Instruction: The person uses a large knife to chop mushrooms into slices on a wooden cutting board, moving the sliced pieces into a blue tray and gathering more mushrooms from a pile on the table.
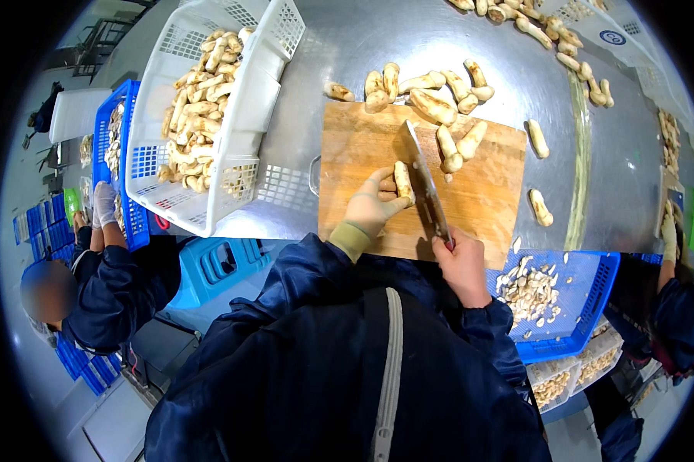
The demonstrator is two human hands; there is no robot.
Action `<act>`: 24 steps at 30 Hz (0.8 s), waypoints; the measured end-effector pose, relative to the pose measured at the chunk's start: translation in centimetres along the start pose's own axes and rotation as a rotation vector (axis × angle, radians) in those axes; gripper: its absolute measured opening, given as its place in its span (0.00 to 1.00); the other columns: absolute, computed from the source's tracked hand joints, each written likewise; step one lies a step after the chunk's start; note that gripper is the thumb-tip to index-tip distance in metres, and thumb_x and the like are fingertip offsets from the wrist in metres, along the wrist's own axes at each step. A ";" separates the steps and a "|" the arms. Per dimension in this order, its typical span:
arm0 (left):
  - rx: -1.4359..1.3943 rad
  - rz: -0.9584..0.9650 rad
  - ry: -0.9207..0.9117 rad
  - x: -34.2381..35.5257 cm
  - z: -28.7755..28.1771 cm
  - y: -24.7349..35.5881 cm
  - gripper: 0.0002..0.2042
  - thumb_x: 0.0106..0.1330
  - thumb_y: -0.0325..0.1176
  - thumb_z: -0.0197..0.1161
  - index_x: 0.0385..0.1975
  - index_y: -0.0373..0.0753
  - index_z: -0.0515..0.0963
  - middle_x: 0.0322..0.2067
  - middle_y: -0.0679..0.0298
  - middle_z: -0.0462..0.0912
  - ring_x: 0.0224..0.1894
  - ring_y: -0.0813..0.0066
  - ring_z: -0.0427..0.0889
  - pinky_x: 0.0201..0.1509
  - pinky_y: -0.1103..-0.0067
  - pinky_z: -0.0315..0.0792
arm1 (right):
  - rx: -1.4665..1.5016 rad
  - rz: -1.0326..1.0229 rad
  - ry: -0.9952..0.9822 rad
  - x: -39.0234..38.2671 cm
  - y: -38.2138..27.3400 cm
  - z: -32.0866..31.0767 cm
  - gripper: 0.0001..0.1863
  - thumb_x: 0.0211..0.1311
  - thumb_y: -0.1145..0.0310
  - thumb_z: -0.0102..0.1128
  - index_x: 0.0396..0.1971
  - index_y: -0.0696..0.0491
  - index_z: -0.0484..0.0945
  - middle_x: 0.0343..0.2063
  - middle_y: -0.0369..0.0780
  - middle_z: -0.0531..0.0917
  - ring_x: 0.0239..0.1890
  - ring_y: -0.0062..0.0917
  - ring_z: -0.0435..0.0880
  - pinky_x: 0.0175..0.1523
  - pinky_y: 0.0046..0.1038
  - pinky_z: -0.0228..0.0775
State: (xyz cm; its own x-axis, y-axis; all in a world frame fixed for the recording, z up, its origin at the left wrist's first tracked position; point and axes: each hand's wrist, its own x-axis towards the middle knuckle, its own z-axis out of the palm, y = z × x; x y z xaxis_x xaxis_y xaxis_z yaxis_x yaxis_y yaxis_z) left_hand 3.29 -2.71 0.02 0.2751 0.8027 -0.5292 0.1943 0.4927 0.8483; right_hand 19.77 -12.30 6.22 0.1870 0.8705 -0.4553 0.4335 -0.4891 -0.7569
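My left hand [370, 206], in a pale glove, is closed on a whitish mushroom [402, 182] with brown patches, over the wooden cutting board [353, 142]. Just right of that mushroom is a broad-bladed kitchen knife [425, 179], its blade on edge and pointing away from me. My right hand [464, 266], ungloved, grips the knife's handle at the board's near edge. Whether the blade touches the mushroom, I cannot tell. Several more mushrooms [433, 106] lie at the board's far edge and on its right part.
The board rests on a metal table [316, 77]. A white crate [243, 115] full of mushrooms stands left. A blue basket [600, 308] with sliced pieces [530, 292] sits below right. More mushrooms [533, 32] lie far right. Co-workers [120, 289] are at both sides.
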 end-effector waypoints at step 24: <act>0.904 0.162 0.437 12.6 -2.1 8.9 0.27 0.56 0.50 0.59 0.48 0.35 0.71 0.34 0.50 0.81 0.39 0.55 0.80 0.44 0.69 0.73 | 0.211 0.098 0.173 -4.8 0.9 -1.4 0.09 0.55 0.69 0.57 0.29 0.61 0.77 0.09 0.38 0.70 0.12 0.18 0.66 0.20 0.27 0.58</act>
State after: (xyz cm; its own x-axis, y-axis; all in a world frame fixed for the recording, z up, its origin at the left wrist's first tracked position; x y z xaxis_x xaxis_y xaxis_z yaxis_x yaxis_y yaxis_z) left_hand 6.49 12.47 0.96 0.0283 0.9791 -0.2016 0.8743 0.0735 0.4798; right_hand 20.48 -16.88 8.35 0.3746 0.8064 -0.4576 0.2169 -0.5560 -0.8024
